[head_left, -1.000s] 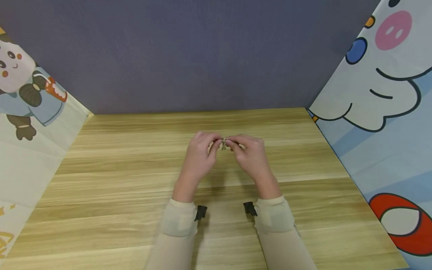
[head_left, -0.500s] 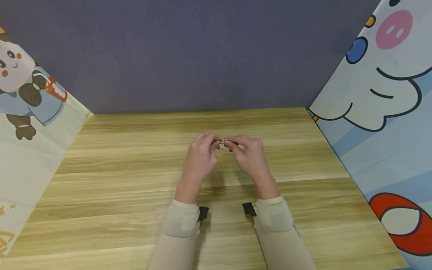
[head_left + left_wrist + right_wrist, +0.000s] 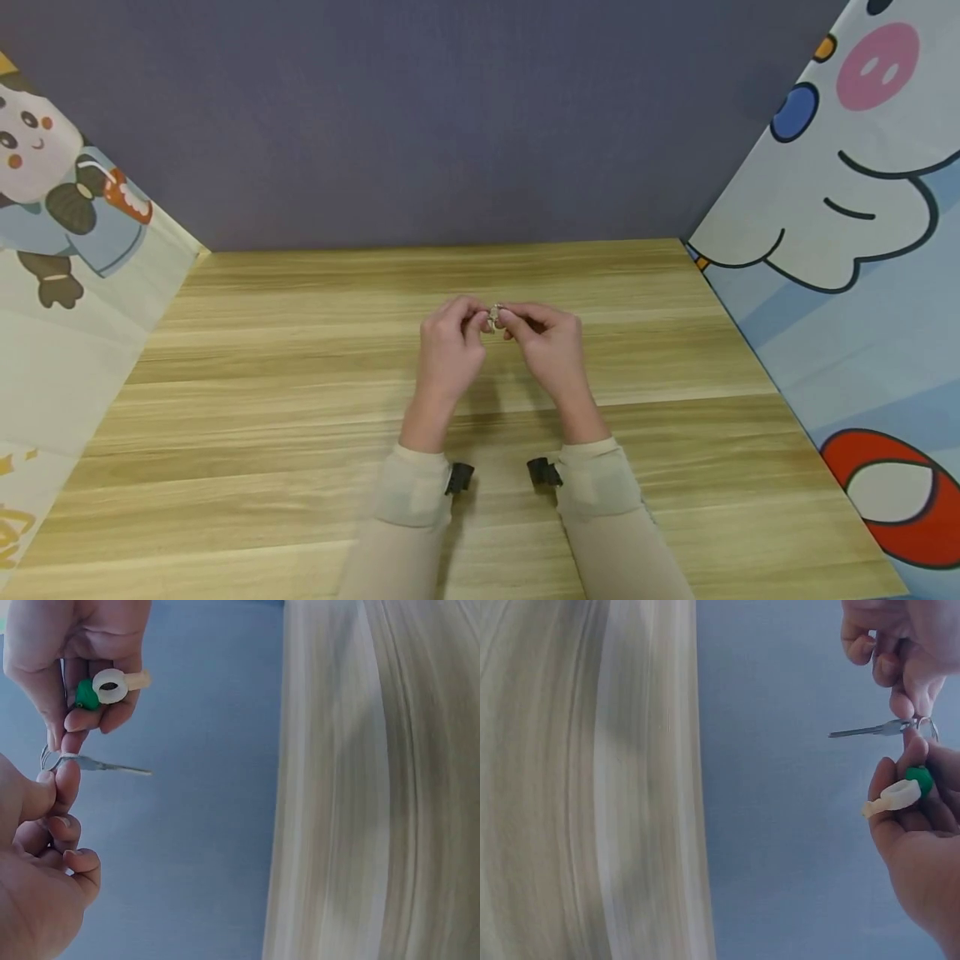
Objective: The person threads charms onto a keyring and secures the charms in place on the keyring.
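Head view: the left hand (image 3: 452,343) and right hand (image 3: 553,346) meet above the table (image 3: 285,400), each grip pinching a small metal ring (image 3: 493,316). Left wrist view: a key (image 3: 97,765) hangs from the ring. Right wrist view: a green-and-white charm (image 3: 918,781) rests against the right hand's fingers.
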Motion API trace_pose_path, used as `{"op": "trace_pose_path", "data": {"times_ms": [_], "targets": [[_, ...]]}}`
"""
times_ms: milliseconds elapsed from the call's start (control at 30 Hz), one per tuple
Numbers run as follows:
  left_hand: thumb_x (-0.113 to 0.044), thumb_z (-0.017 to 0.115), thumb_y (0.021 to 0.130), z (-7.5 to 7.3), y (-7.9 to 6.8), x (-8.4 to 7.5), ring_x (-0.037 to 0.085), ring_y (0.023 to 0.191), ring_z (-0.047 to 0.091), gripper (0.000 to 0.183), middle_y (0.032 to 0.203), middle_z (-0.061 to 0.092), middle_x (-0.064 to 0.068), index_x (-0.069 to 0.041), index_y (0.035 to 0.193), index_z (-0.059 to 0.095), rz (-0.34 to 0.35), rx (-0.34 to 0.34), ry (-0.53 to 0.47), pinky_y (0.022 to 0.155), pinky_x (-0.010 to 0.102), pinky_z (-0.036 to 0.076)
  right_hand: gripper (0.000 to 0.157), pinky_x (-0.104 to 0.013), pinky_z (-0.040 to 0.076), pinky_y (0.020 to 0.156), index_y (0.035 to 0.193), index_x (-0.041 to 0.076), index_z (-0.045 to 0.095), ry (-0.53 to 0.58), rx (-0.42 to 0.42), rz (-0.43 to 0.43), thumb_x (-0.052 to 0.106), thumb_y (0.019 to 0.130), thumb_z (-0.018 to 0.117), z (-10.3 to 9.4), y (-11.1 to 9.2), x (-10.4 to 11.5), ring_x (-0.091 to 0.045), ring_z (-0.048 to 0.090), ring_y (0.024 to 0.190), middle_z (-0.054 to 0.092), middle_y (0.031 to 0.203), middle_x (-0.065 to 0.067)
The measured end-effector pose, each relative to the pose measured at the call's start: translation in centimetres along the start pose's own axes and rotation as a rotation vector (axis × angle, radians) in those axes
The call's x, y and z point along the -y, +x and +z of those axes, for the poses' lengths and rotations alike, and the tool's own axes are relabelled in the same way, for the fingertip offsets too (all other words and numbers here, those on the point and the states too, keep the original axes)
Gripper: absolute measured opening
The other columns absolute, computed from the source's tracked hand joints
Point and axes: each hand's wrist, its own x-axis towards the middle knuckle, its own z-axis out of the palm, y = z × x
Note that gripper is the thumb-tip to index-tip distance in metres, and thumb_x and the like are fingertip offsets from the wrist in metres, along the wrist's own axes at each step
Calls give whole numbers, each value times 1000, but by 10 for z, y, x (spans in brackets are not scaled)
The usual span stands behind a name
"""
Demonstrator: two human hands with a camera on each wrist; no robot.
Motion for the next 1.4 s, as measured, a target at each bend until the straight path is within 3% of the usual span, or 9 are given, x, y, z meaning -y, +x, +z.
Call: {"op": "trace_pose_path", "data": {"times_ms": [200,367,533,700,867,1033,1200,1300,1400], "targets": [[6,67,99,4,-1,1,24,67,67,8,80,73,16,6,93,72,-51,-6,-63,60,23,52,16,-21,59,69,111,-4,81,78,-25,98,5,99,75,5,-1,2,-37,72,80,80,108,-24],[7,67,98,6,-2,1,23,65,65,6,79,75,16,5,94,72,-101,-20,-121,58,20,48,15,-21,58,68,111,-2,80,66,-31,141,6,100,73,7,-2,4,-25,71,80,79,108,-22],[5,68,98,7,-3,2,23,66,65,5,80,76,16,5,95,72,-139,-18,-162,59,19,47,14,-21,57,67,110,-1,80,72,-40,143,5,101,71,9,-3,5,-26,71,80,78,102,-22],[5,67,100,4,-4,2,26,66,64,6,81,76,17,5,96,71,-154,2,-210,59,18,45,16,-22,60,71,112,-3,78,118,-29,160,4,101,68,8,-3,6,-18,70,79,77,97,-23],[3,65,101,0,-4,0,25,70,63,6,84,76,18,5,99,71,-201,22,-269,63,19,47,17,-27,62,73,114,-3,78,156,-4,187,5,101,70,6,-1,7,-14,71,79,78,95,-16],[-3,68,102,-3,-4,2,23,74,61,8,86,76,15,3,104,72,-219,47,-256,67,21,46,17,-24,61,75,114,-2,78,155,3,194,7,101,71,4,-1,5,-11,70,80,78,97,-12],[-8,70,102,-5,-4,5,22,76,56,10,89,73,12,0,105,75,-120,52,-171,67,24,40,15,-23,59,74,110,-3,79,13,-20,64,7,100,73,3,-1,6,-13,69,80,79,102,-20],[-10,68,104,-6,-4,6,23,77,55,11,92,72,12,-1,105,75,-52,66,-128,67,25,39,14,-31,62,75,107,-3,80,-153,-33,-108,7,100,74,2,-3,7,-20,74,84,81,102,-19],[-10,67,105,-9,-4,6,21,79,55,10,93,70,12,-2,104,72,-44,109,-131,68,24,41,12,-40,63,75,105,-3,80,-315,-49,-316,5,100,74,1,-3,6,-28,77,87,81,100,-18]]}}
